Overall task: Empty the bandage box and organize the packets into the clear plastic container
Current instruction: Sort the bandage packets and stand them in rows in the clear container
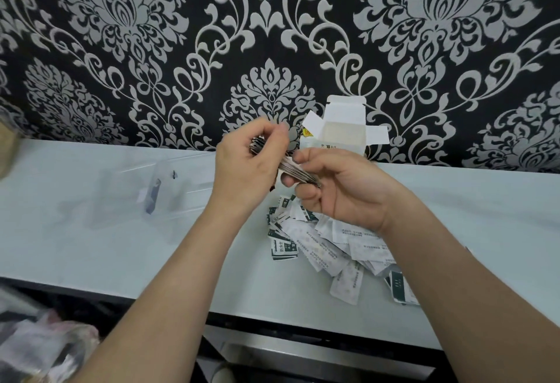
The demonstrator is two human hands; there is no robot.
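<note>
Background: black wallpaper (151, 49) with a silver damask pattern fills the upper half of the frame; a pale table (91, 246) runs across the middle
Bandage box: the bandage box (342, 131) stands upper centre-right, against the wall behind the hands, with its top flaps open; the part of the inside that shows looks bare, so I judge the emptying done or nearly so
Loose pile: the loose pile (327, 243) of white and dark green packets lies on the table at lower centre-right, partly under the right forearm, unsorted
Stack: a thin stack of packets (298, 172) is held edge-on in the air at centre frame, between the two hands and above the pile
Left hand: the left hand (245, 164) has its fingers curled round the upper end of the stack
Right hand: the right hand (339, 188) pinches the lower end between thumb and curled fingers
Container: the clear plastic container (172, 188) sits on the table at centre-left, well apart from the pile; it is blurred, with only a small label or mark showing, and I see no packets in it
Progress: early to middle by my reading; packets are being squared into a stack, while most remain loose and none seem to be filed yet
</note>
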